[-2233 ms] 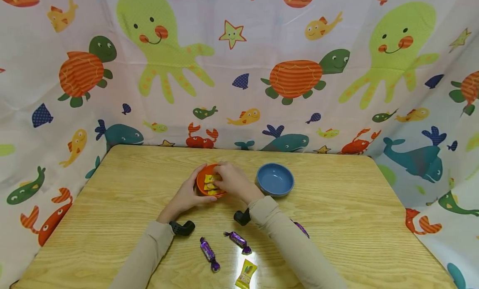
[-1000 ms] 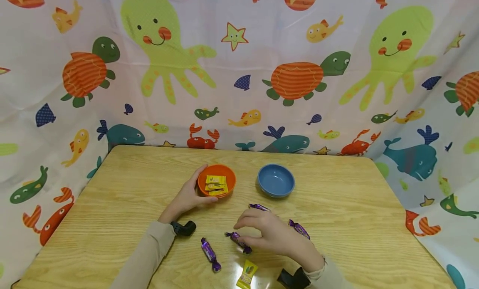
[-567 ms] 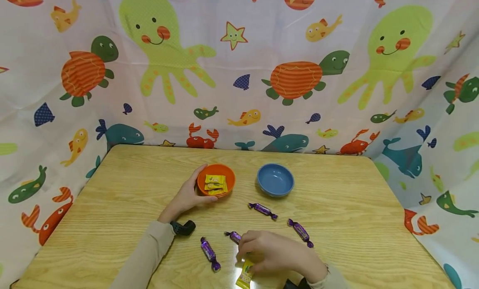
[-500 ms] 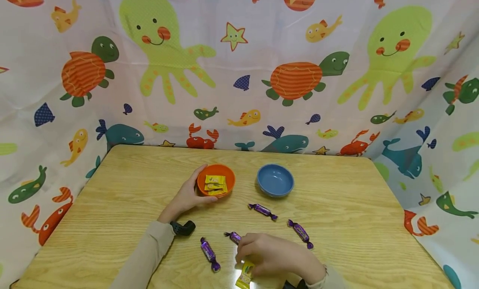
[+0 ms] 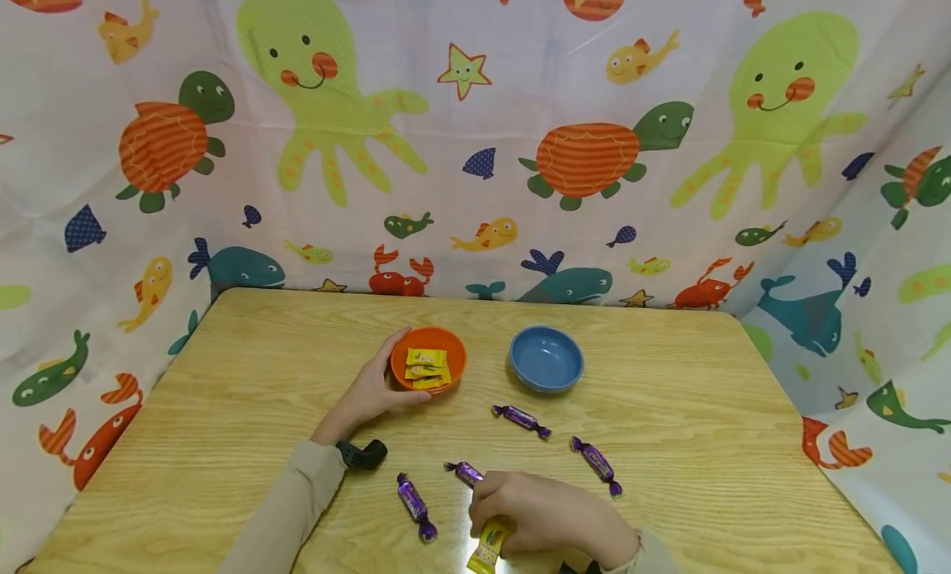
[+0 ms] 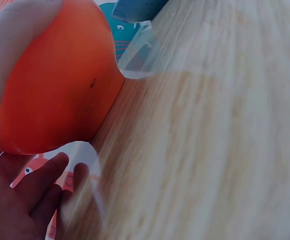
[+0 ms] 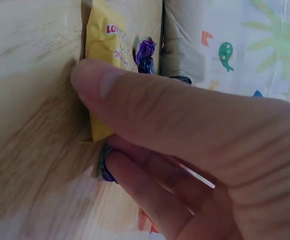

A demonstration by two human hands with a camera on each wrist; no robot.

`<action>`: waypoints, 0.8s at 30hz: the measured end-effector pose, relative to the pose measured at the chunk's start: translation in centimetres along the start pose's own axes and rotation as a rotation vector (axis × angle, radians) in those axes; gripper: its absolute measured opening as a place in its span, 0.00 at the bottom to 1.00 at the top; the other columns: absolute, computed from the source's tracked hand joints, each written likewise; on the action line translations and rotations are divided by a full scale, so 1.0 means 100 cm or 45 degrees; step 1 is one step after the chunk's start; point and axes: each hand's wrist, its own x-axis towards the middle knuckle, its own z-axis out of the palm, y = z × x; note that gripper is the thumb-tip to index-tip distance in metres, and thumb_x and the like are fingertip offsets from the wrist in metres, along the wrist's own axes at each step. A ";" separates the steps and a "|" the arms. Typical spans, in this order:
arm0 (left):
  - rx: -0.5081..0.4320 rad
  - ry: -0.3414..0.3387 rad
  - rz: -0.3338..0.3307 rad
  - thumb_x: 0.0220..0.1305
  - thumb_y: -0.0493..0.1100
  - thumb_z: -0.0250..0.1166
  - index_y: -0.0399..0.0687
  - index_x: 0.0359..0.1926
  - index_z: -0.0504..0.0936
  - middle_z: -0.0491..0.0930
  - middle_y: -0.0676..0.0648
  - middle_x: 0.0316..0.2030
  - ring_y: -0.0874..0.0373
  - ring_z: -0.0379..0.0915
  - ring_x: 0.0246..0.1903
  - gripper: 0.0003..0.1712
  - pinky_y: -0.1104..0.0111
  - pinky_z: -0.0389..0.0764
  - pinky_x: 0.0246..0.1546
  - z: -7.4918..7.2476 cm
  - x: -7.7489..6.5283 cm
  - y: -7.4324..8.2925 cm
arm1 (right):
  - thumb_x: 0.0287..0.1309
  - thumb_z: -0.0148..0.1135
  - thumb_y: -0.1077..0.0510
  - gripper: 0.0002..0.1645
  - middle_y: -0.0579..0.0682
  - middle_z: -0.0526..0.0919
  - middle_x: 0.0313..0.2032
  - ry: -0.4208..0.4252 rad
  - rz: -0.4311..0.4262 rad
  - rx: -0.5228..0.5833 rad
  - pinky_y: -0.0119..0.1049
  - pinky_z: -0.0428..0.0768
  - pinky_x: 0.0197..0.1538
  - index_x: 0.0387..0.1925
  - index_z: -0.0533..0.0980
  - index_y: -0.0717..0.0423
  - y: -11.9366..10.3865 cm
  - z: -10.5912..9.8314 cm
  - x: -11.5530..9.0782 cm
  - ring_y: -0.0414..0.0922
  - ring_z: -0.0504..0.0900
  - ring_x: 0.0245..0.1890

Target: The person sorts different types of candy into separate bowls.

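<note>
My left hand (image 5: 370,390) holds the left side of an orange bowl (image 5: 458,366), its thumb along the near side and its fingers round the far left. Several yellow wrapped candies (image 5: 427,372) lie inside that bowl. Near the front of the table my right hand (image 5: 538,512) pinches another yellow candy (image 5: 486,549) between thumb and fingers. In the right wrist view, the candy's printed yellow wrapper (image 7: 102,37) sticks out past the thumb. A purple twist-wrapped candy (image 5: 466,473) lies just beyond the right hand and is partly covered by it.
Right of the orange bowl stands a blue bowl (image 5: 546,359) with nothing in it. More purple candies lie about the wooden table (image 5: 691,409): one purple candy (image 5: 416,508) at left, one purple candy (image 5: 522,419) below the blue bowl, one purple candy (image 5: 597,467) farther right.
The right hand has left the orange bowl, moved down towards the front and closed its fingers on the yellow candy on the table. My left hand has stayed at the orange bowl.
</note>
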 end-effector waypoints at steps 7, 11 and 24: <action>0.003 -0.007 -0.010 0.50 0.40 0.79 0.44 0.78 0.48 0.55 0.37 0.74 0.43 0.51 0.72 0.62 0.46 0.50 0.72 0.001 0.001 -0.004 | 0.44 0.76 0.68 0.17 0.39 0.80 0.43 0.000 0.018 -0.035 0.15 0.71 0.48 0.37 0.85 0.49 -0.003 0.000 0.001 0.29 0.75 0.44; 0.021 0.001 -0.010 0.50 0.40 0.79 0.46 0.78 0.47 0.55 0.38 0.74 0.43 0.51 0.73 0.63 0.45 0.49 0.72 0.002 0.006 -0.023 | 0.44 0.76 0.67 0.17 0.40 0.79 0.42 0.013 0.011 -0.059 0.14 0.70 0.48 0.37 0.84 0.49 -0.003 0.000 0.001 0.29 0.74 0.44; -0.009 0.026 0.018 0.48 0.48 0.81 0.50 0.78 0.49 0.58 0.45 0.74 0.48 0.54 0.72 0.64 0.45 0.51 0.71 0.003 0.007 -0.038 | 0.48 0.75 0.65 0.15 0.41 0.78 0.39 0.123 0.014 -0.044 0.16 0.71 0.47 0.40 0.85 0.51 -0.005 -0.022 0.005 0.32 0.74 0.40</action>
